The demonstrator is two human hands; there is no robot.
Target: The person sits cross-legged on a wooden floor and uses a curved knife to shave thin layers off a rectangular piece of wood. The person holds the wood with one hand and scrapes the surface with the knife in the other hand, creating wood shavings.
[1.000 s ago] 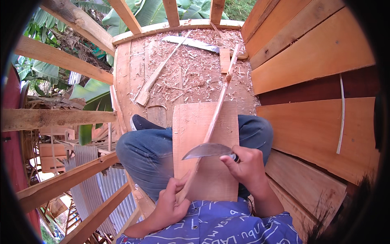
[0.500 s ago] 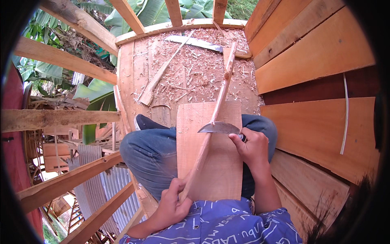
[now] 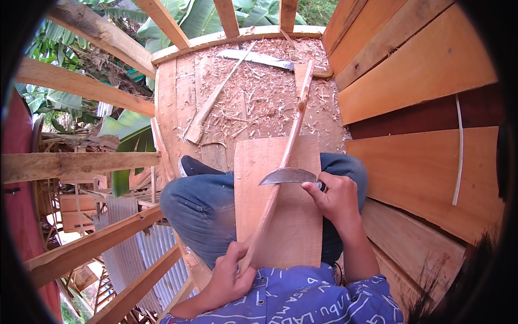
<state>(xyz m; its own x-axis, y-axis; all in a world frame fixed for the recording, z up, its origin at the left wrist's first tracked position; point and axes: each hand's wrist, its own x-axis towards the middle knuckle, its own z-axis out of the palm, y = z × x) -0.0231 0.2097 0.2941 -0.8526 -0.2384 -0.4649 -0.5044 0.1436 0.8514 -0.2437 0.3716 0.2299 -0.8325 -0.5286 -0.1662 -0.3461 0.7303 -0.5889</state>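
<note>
A long, slightly bent wooden stick (image 3: 291, 135) slants across a flat board (image 3: 302, 227) that lies over my lap. My left hand (image 3: 234, 272) is closed around the near end of the stick, close to my shirt. In my right hand (image 3: 337, 197) is the dark handle of a curved knife (image 3: 288, 176). Its blade lies crosswise over the stick, touching it near the middle of the board. The stick's far end reaches past the board, over the shavings on the floor.
Wood shavings (image 3: 270, 97) cover the plank floor ahead. A machete (image 3: 259, 58) and a paddle-shaped piece of wood (image 3: 208, 110) lie there. Plank walling (image 3: 421, 70) rises on the right. On the left and at the back run wooden rails (image 3: 81, 164), with banana leaves beyond.
The knife blade has moved slightly toward me along the stick, with my right hand following. My left hand keeps its hold on the near end.
</note>
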